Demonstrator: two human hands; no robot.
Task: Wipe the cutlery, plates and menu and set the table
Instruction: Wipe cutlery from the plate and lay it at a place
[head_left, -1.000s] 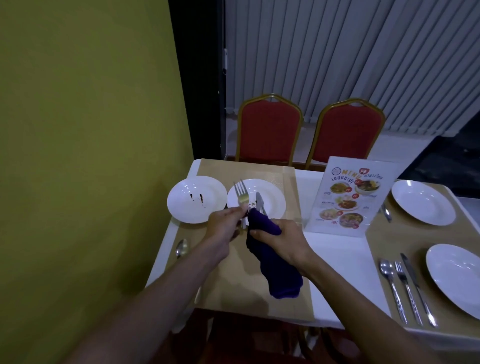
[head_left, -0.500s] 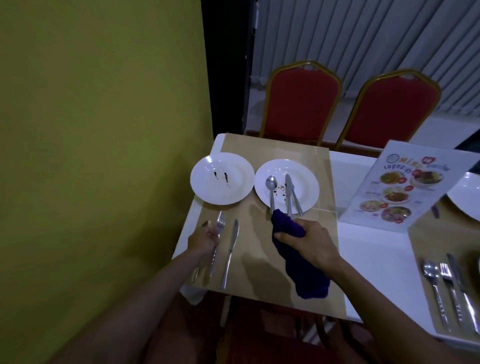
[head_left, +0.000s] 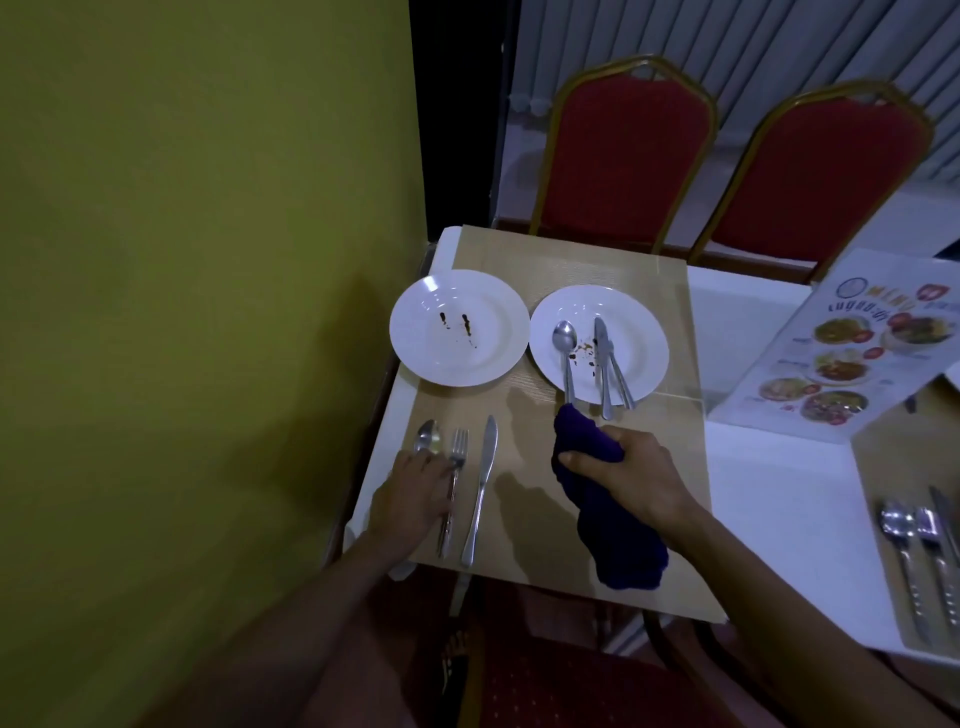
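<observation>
My left hand (head_left: 415, 493) rests flat on the tan placemat (head_left: 540, 499), fingertips touching a fork (head_left: 453, 483) that lies between a spoon (head_left: 427, 439) and a knife (head_left: 482, 488). My right hand (head_left: 631, 475) grips a dark blue cloth (head_left: 613, 535) that hangs below it, just in front of a white plate (head_left: 641, 332). That plate carries a spoon (head_left: 565, 358), a knife (head_left: 601, 364) and another utensil, plus brown smears. A second white plate (head_left: 431, 353) to its left has two brown stains. The menu (head_left: 852, 348) stands at the right.
A yellow wall (head_left: 197, 312) runs close along the table's left edge. Two red chairs (head_left: 623, 150) stand at the far side, another red seat (head_left: 571, 686) is below me. A laid set of cutlery (head_left: 919, 551) lies on the right placemat.
One second ago my left hand held a fork and knife up against the cloth. Since then it has laid them beside the spoon at the left, and now rests on the fork.
</observation>
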